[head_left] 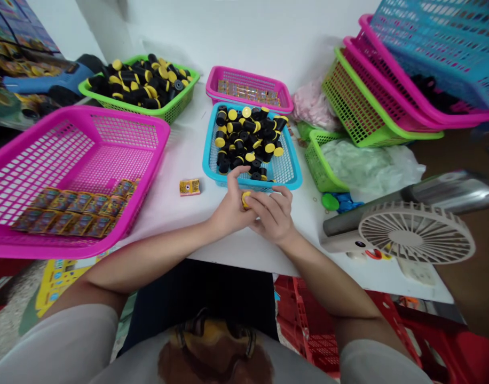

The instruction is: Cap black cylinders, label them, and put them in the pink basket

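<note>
My left hand and my right hand meet at the table's front, just before a blue basket. Between them shows the yellow end of a small yellow-capped cylinder; the fingers of both hands close around it and hide the rest. Black cylinders with yellow caps lie heaped in the blue basket. Left of my hands, a small stack of shiny printed labels rests on the white table.
A large pink basket at left holds rows of wrapped pieces. Behind stand a green basket of black-yellow cylinders and a pink basket. At right are stacked baskets, a plastic bag and a small fan.
</note>
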`<state>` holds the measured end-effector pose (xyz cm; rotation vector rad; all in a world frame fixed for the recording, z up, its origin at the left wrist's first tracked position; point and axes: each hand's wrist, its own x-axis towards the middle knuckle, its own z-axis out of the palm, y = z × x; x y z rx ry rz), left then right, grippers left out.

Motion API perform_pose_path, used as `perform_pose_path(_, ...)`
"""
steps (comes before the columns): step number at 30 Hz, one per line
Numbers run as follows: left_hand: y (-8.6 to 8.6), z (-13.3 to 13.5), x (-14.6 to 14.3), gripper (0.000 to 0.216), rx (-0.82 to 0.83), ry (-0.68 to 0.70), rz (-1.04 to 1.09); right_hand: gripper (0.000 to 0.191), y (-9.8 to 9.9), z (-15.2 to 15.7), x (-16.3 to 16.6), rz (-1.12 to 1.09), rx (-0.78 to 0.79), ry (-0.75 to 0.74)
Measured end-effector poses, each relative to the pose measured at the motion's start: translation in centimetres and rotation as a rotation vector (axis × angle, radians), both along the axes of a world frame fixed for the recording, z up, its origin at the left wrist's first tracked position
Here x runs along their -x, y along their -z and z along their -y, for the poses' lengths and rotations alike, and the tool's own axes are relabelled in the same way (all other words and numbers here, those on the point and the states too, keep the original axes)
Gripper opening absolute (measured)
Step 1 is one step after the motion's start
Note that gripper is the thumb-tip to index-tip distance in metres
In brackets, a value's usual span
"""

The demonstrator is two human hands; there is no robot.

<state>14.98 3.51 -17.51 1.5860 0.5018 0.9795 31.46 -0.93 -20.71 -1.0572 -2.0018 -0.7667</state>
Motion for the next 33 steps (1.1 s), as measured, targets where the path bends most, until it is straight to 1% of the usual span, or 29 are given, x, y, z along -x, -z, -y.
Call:
perform_pose_path(2, -0.3, -0.1, 0.2, 0.082, -0.035, 0.078, 0.012, 0.035, 0.1, 0.2, -0.5, 0.019, -0.005, 0.022)
perform_pose_path(5, -0.9, -0.3, 0.9, 0.086, -0.061, 0.237, 0.014, 0.031, -0.3, 0.8, -0.9, 0.065, -0.057, 0.016)
perform_pose_path(7, -1.0, -0.4, 1.2, 0.089, -0.047, 0.299, 0.001, 0.029, -0.7, 1.0, -0.9, 0.073, -0.078, -0.016)
perform_pose_path(8, -0.9, -0.5, 1.3, 0.091, -0.039, 0.310, -0.002, 0.028, -0.8, 1.1, -0.9, 0.068, -0.070, -0.031)
perform_pose_path(10, -0.7, -0.7, 1.3, 0.091, -0.059, 0.286, 0.019, 0.024, -0.9, 1.0, -0.8, 0.053, -0.037, -0.029)
perform_pose_path(11, -0.5, -0.8, 1.2, 0.089, -0.108, 0.259, 0.050, 0.023, -1.0, 0.9, -0.9, 0.044, -0.027, -0.014)
perform_pose_path(14, -0.4, -1.4, 0.6, 0.067, -0.339, 0.091, 0.122, 0.021, -1.1, 0.3, -1.2, -0.004, -0.029, 0.038)
perform_pose_path(16, -0.8, -1.5, 0.5, 0.047, -0.469, -0.027, 0.095, 0.024, -1.3, -0.2, -1.7, -0.042, -0.043, 0.026)
perform_pose_path(19, -2.4, -0.6, 1.4, 0.023, -0.635, -0.124, -0.013, 0.041, -1.6, -0.7, -2.3, -0.080, -0.144, -0.047)
perform_pose_path(21, -3.9, 0.9, 3.3, 0.013, -0.718, -0.180, -0.111, 0.058, -1.7, -1.0, -2.4, -0.125, -0.207, -0.132)
perform_pose_path(22, -4.8, 1.8, 4.7, 0.012, -0.724, -0.212, -0.167, 0.066, -1.7, -1.0, -2.3, -0.155, -0.204, -0.173)
perform_pose_path(24, -6.6, 3.3, 8.3, 0.013, -0.684, -0.297, -0.312, 0.078, -1.6, -1.0, -2.0, -0.203, -0.127, -0.233)
perform_pose_path(26, -8.3, 3.8, 12.6, 0.013, -0.616, -0.424, -0.501, 0.077, -1.4, -0.7, -1.3, -0.174, -0.024, -0.237)
perform_pose_path(28, -9.7, 2.5, 16.9, 0.017, -0.549, -0.560, -0.752, 0.065, -1.4, -0.1, -0.5, -0.088, 0.028, -0.203)
perform_pose_path(30, -10.3, -0.3, 20.5, 0.022, -0.471, -0.643, -1.022, 0.055, -1.6, 0.4, 0.2, -0.012, 0.038, -0.175)
perform_pose_path(32, -9.9, -3.7, 22.9, 0.023, -0.371, -0.637, -1.218, 0.049, -1.9, 0.6, 0.8, 0.012, 0.013, -0.172)
perform_pose_path(33, -9.4, -5.4, 23.8, 0.024, -0.326, -0.629, -1.272, 0.047, -2.0, 0.5, 0.9, 0.016, -0.001, -0.175)
